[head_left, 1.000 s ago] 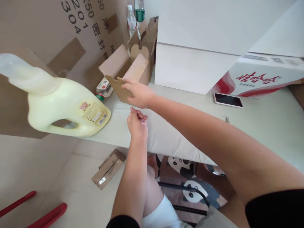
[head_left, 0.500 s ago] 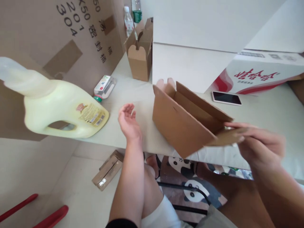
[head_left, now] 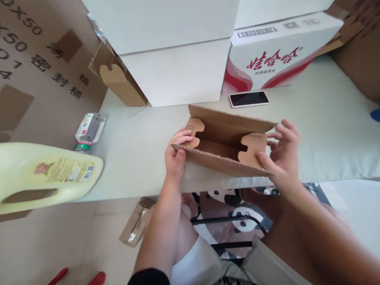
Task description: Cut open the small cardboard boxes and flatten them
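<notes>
A small brown cardboard box (head_left: 219, 158) lies open at the near edge of the pale table (head_left: 142, 138), its flaps spread toward me. My left hand (head_left: 176, 152) grips its left end, the thumb pressing on the left tab flap. My right hand (head_left: 282, 152) holds the right end, fingers around the right tab flap (head_left: 252, 148). Both side tabs are folded inward over the opening, and the long back flap stands up behind them.
A yellow detergent jug (head_left: 44, 178) lies at the left table edge, a small plastic bottle (head_left: 89, 130) beyond it. A phone (head_left: 248, 99) lies behind the box. White boxes (head_left: 178, 71), a red-printed carton (head_left: 276, 55) and another small brown box (head_left: 118, 83) stand at the back.
My right hand pulled the box from the back left to the near edge in front of me. My left hand, empty before, now grips its left end. The view swung right.
</notes>
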`<state>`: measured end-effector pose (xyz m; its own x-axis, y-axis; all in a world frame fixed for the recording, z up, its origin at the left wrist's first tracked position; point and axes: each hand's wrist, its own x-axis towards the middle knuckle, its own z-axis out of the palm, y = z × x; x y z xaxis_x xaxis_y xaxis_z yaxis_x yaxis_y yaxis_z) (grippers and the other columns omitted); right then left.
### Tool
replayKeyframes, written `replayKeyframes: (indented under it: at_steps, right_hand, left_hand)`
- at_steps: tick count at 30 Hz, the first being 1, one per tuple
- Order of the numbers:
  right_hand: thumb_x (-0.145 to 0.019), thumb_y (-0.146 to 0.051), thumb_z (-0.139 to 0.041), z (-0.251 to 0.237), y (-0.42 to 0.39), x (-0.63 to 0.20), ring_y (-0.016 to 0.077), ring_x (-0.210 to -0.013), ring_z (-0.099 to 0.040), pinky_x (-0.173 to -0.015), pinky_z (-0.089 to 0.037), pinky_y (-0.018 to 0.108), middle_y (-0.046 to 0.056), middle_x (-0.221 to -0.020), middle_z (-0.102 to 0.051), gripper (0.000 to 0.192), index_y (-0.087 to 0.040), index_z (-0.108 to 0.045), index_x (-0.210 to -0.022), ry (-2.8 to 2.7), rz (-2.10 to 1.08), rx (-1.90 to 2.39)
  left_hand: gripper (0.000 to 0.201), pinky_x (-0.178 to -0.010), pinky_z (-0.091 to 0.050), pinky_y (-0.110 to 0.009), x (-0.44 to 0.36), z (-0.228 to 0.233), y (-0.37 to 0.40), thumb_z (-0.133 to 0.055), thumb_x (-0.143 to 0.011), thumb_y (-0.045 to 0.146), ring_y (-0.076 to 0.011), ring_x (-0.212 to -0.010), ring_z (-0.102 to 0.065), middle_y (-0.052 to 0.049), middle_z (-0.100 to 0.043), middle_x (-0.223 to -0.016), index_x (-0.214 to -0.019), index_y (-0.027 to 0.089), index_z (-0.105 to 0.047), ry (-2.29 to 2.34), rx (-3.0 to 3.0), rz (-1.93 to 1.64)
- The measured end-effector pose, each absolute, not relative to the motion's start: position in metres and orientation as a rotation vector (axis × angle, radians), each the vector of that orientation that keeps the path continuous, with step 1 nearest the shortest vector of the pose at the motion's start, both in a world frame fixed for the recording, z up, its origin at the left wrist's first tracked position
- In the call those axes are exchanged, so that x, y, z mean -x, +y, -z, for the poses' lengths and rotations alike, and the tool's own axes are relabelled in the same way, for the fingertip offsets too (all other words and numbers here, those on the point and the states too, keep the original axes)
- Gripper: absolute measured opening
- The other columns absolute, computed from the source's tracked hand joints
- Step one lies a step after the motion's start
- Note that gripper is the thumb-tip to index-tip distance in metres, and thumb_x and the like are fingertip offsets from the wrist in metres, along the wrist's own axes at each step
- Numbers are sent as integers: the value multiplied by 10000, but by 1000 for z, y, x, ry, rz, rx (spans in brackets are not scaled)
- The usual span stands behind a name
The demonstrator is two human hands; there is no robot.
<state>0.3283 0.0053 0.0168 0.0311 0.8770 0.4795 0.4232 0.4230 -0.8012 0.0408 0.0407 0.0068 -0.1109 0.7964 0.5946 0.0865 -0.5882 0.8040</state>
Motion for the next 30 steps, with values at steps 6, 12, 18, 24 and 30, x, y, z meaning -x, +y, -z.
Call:
replayKeyframes:
  at_steps: [6,12,18,24,30]
  right_hand:
    - [-982,-407,-568,-1,3,-334,292,-1446,-484,-1200,-399,548,53,-1510,-532,342,-365,-581,-1321,-1544,-665,1050]
    - [-937,-583,-538,2,-1,-340,360,-1471,-446,-1218,-338,614,66,-1531,-526,393,-307,-672,-1181,-1532,-659,1017]
    - [-947,-684,-452,6,-4,-336,327,-1453,-493,-1153,-447,571,87,-1580,-491,575,-347,-519,-1408,-1455,-751,1149]
    - [-973,-674,-455,2,-3,-332,307,-1381,-577,-1185,-428,561,110,-1478,-616,592,-290,-579,-1405,-1545,-1158,1133]
    - [-939,-701,-493,-8,-7,-324,300,-1609,-215,-1299,-237,560,-7,-1716,-297,690,-380,-446,-1548,-1805,-994,1019]
  left_hand:
    - [400,-1101,-503,-432,-51,-2,40,-621,-947,571,-262,-1182,-682,-71,-736,-1158,-1168,250,-708,1168,-1570,-1736]
    - [408,-1184,-437,-468,-49,-9,42,-666,-943,495,-263,-1322,-606,-53,-618,-1441,-1324,349,-666,1213,-1719,-1701]
    - [264,-1216,-405,-516,-32,-15,46,-723,-869,487,-300,-1365,-579,-57,-693,-1365,-1019,298,-830,1301,-1545,-1614]
    - [307,-984,-574,-402,-7,-7,56,-721,-786,450,-276,-1139,-696,-80,-770,-1139,-986,232,-804,1235,-881,-1783]
    - [418,-648,-594,-311,-23,4,46,-654,-879,583,-235,-843,-744,-96,-794,-995,-1012,203,-765,1103,-719,-1384]
